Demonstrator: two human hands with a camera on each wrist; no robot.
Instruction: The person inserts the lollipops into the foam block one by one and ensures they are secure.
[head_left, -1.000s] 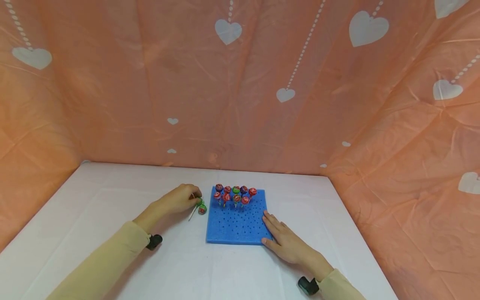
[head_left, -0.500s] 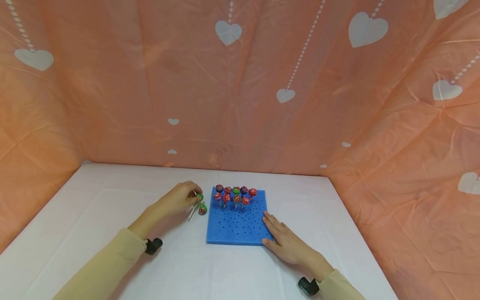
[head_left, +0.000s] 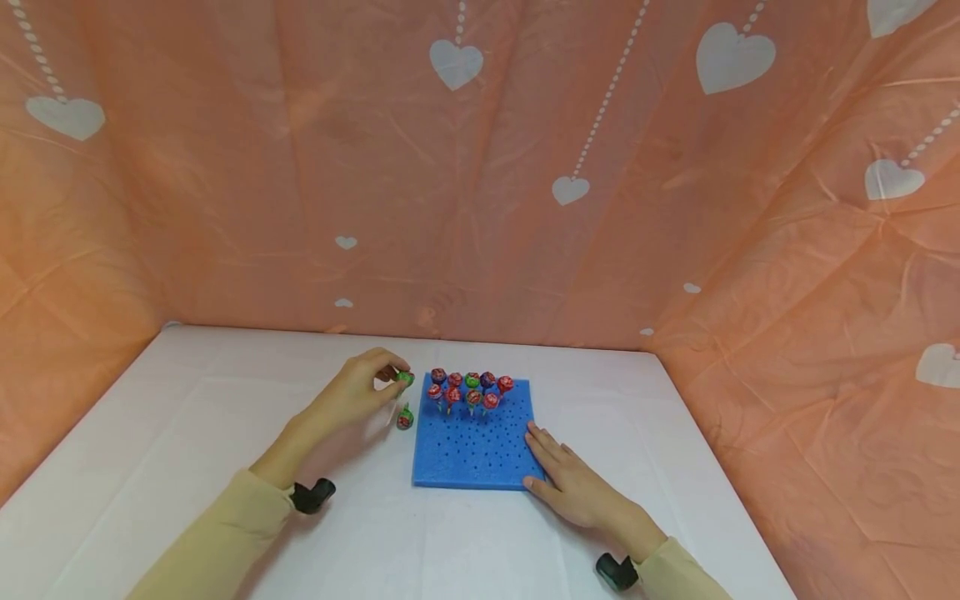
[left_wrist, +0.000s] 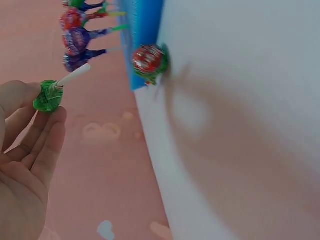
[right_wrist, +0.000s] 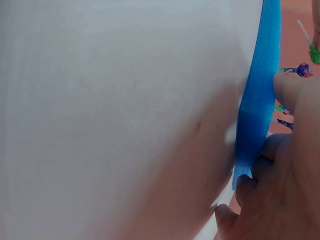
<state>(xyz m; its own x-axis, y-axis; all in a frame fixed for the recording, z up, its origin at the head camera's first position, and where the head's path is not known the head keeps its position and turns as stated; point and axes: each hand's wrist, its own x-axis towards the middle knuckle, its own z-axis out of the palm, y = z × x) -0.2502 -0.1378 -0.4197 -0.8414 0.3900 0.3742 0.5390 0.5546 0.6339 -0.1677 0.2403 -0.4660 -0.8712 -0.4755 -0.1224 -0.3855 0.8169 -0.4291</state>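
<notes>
My left hand (head_left: 366, 388) pinches a green-wrapped lollipop (head_left: 405, 378) by its candy end, raised just left of the foam board. In the left wrist view the white stick of this lollipop (left_wrist: 49, 96) points away from the fingertips. Another lollipop (head_left: 405, 418), red and green, lies on the table beside the blue foam board (head_left: 472, 473). My right hand (head_left: 581, 492) rests at the board's right edge with extended fingers, thumb at the near corner. Several wrapped lollipops (head_left: 453, 396) stand upright in two rows at the board's far side.
Small holes dot the front part of the board. A white table (head_left: 300, 558) lies underneath, and an orange curtain with white hearts (head_left: 412, 208) closes off the back and sides. Black wrist cameras (head_left: 313, 496) sit at both cuffs.
The left hand has lifted the green lollipop up and away from the one lying on the table, toward the board's far left corner. The right hand and board stay put.
</notes>
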